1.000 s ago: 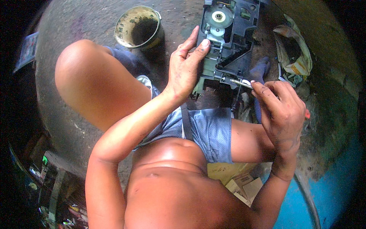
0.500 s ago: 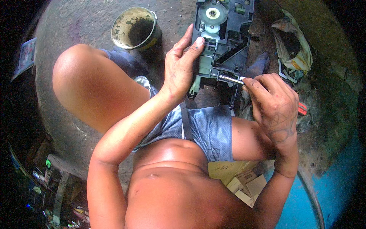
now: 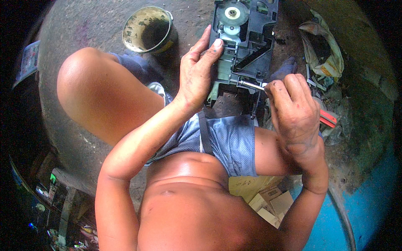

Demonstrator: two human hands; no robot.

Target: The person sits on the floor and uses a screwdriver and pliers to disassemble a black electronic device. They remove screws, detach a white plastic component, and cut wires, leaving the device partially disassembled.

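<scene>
A black plastic machine frame (image 3: 255,52), fitted with white and clear gears (image 3: 232,13), stands out in front of my lap. My left hand (image 3: 197,69) grips its left side, the thumb on its face and the other fingers partly hidden along the edge. At the frame's lower part, the thin metal shaft of a screwdriver (image 3: 252,85) points left, its tip against the assembly near a metal rod. My right hand (image 3: 295,111) is closed round the screwdriver's handle end, which the fingers hide.
A dirty bucket (image 3: 147,31) stands on the grey floor at the upper left. To the right lie a crumpled white sack (image 3: 322,50), a red-orange tool handle (image 3: 328,119) and clear plastic. Cardboard pieces (image 3: 272,203) sit beneath my right thigh, near a dark hose (image 3: 344,217).
My right hand has turned about the screwdriver, its knuckles rolling leftward. More of the red-orange handle shows behind it. The frame and my left hand have shifted very slightly.
</scene>
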